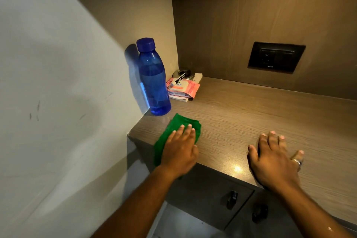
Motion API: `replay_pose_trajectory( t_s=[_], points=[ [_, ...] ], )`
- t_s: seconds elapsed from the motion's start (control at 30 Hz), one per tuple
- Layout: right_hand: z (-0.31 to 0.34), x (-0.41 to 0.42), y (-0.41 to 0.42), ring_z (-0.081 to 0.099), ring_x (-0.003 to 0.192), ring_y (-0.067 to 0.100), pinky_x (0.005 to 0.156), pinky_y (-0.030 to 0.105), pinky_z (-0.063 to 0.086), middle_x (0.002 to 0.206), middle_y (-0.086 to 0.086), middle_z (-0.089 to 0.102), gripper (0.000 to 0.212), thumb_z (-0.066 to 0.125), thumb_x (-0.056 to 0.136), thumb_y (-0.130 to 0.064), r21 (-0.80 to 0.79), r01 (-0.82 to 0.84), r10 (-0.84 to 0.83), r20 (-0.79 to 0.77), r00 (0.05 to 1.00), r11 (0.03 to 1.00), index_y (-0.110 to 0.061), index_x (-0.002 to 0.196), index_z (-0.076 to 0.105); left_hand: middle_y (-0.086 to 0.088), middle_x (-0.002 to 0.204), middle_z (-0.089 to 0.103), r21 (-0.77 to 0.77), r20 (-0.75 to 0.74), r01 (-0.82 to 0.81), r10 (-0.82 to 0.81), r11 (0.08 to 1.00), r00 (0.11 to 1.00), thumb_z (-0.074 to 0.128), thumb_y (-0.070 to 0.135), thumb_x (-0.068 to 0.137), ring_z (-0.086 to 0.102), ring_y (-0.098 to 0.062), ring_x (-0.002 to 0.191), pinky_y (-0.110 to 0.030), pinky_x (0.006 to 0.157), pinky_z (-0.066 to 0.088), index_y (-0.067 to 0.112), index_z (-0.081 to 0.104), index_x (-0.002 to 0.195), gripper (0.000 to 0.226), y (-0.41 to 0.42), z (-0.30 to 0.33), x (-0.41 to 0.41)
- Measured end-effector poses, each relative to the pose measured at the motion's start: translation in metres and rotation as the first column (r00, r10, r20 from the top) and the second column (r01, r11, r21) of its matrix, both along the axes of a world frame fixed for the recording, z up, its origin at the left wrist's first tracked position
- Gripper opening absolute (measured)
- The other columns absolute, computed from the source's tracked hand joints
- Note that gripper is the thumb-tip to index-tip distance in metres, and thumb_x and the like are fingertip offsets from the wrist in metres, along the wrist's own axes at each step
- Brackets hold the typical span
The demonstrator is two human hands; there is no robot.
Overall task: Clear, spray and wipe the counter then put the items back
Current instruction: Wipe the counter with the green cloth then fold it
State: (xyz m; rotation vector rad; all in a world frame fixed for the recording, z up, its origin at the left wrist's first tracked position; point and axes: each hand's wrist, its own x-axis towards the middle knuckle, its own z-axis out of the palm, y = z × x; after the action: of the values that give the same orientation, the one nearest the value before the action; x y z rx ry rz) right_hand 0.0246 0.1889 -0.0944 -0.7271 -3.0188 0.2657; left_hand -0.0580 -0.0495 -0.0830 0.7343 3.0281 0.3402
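Observation:
A green cloth [182,121] lies flat at the front left corner of the wood-grain counter [251,114]. My left hand [180,148] presses down on it, fingers spread over the cloth. My right hand [274,160] rests palm down on the bare counter near the front edge, fingers apart, a ring on one finger. A blue water bottle [152,79] stands upright just behind the cloth, against the left wall. Behind it in the back corner sits a pink wipes pack [183,88] on a book, with a black marker [180,78] and a shiny metal lid [182,73].
A white wall [58,83] closes the left side. A brown panel behind the counter carries a black socket plate [276,57]. Below the front edge are drawers with dark knobs [231,199].

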Motion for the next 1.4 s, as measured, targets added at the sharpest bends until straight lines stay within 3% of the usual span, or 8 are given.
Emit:
replay_pose_trajectory(
  t_s=[0.07, 0.23, 0.4, 0.57, 0.7, 1.03, 1.17, 1.4],
  points=[
    [0.001, 0.001, 0.000, 0.007, 0.152, 0.026, 0.115, 0.066, 0.003, 0.165, 0.005, 0.009, 0.069, 0.010, 0.095, -0.058, 0.000, -0.012, 0.012, 0.000, 1.000, 1.000, -0.021, 0.153, 0.017, 0.004, 0.162, 0.011, -0.056, 0.016, 0.038, -0.037, 0.998, 0.999, 0.024, 0.043, 0.100, 0.005, -0.015, 0.149, -0.038, 0.119, 0.001, 0.025, 0.013, 0.152, 0.056, -0.015, 0.003, -0.009],
    [0.006, 0.001, -0.002, 0.007, 0.152, 0.026, 0.116, 0.065, 0.003, 0.165, 0.005, 0.009, 0.068, 0.013, 0.095, -0.057, -0.014, 0.000, 0.000, 0.008, 1.000, 1.000, -0.021, 0.153, 0.018, -0.006, 0.162, 0.014, -0.113, 0.001, -0.241, 0.242, 0.964, 0.970, 0.025, 0.061, 0.092, 0.011, -0.026, 0.149, -0.045, 0.120, 0.013, 0.018, 0.015, 0.152, 0.075, -0.100, 0.008, -0.056],
    [0.008, 0.001, -0.003, 0.003, 0.152, 0.024, 0.117, 0.063, 0.000, 0.165, 0.004, 0.006, 0.067, 0.015, 0.096, -0.055, -0.029, 0.014, -0.014, 0.005, 1.000, 0.999, -0.021, 0.154, 0.015, -0.011, 0.160, 0.020, -0.134, -0.124, -0.310, 0.294, 0.941, 0.948, 0.034, 0.044, 0.097, 0.013, -0.029, 0.149, -0.048, 0.120, 0.004, 0.012, 0.020, 0.152, 0.065, -0.073, -0.001, -0.050],
    [0.007, 0.003, 0.001, 0.000, 0.152, 0.023, 0.117, 0.060, -0.004, 0.165, 0.003, 0.003, 0.067, 0.016, 0.097, -0.056, -0.052, 0.003, -0.004, -0.003, 1.000, 0.999, -0.021, 0.155, 0.013, 0.001, 0.161, 0.011, -0.047, -0.026, -0.015, 0.014, 0.999, 1.000, 0.005, 0.048, 0.087, 0.000, -0.012, 0.147, -0.034, 0.117, -0.008, 0.019, 0.014, 0.151, 0.071, -0.017, 0.008, -0.022],
    [0.008, 0.004, 0.000, 0.001, 0.152, 0.021, 0.119, 0.058, -0.003, 0.165, 0.002, 0.005, 0.067, 0.017, 0.097, -0.057, -0.062, 0.020, -0.022, -0.029, 0.999, 0.998, -0.022, 0.154, 0.016, -0.001, 0.163, 0.005, -0.072, 0.039, 0.202, -0.199, 0.977, 0.979, 0.016, 0.041, 0.096, -0.002, -0.016, 0.149, -0.036, 0.120, -0.007, 0.019, 0.010, 0.153, 0.061, 0.058, 0.010, -0.017],
    [0.014, 0.003, -0.007, 0.006, 0.152, 0.018, 0.119, 0.051, -0.007, 0.164, 0.000, 0.013, 0.065, 0.022, 0.098, -0.056, -0.117, 0.093, -0.100, -0.050, 0.994, 0.989, -0.023, 0.153, 0.024, -0.005, 0.162, 0.007, 0.114, 0.241, 0.186, -0.209, 0.976, 0.948, 0.020, 0.044, 0.101, -0.001, -0.023, 0.150, -0.042, 0.119, -0.006, 0.016, 0.020, 0.151, 0.058, 0.135, 0.017, -0.070],
    [0.034, -0.017, -0.030, 0.011, 0.151, 0.018, 0.123, 0.046, 0.005, 0.162, 0.002, 0.022, 0.052, 0.031, 0.101, -0.042, -0.245, 0.092, -0.147, -0.219, 0.964, 0.965, -0.020, 0.149, 0.034, -0.001, 0.159, 0.022, 0.329, 0.063, 0.144, -0.174, 0.933, 0.983, 0.031, 0.034, 0.102, 0.010, -0.020, 0.149, -0.037, 0.120, 0.004, 0.018, 0.033, 0.146, 0.047, 0.067, 0.011, -0.075],
    [0.023, -0.139, -0.104, 0.003, 0.152, 0.030, 0.121, 0.048, 0.000, 0.163, 0.018, 0.010, 0.064, 0.024, 0.102, -0.040, -0.216, -0.017, 0.013, -0.019, 1.000, 0.976, 0.000, 0.151, 0.021, -0.004, 0.162, 0.015, 0.030, 0.053, 0.050, -0.052, 0.998, 0.997, 0.018, 0.034, 0.102, 0.008, -0.020, 0.149, -0.038, 0.122, 0.007, 0.016, 0.022, 0.151, 0.052, 0.018, 0.006, -0.077]
  ],
)
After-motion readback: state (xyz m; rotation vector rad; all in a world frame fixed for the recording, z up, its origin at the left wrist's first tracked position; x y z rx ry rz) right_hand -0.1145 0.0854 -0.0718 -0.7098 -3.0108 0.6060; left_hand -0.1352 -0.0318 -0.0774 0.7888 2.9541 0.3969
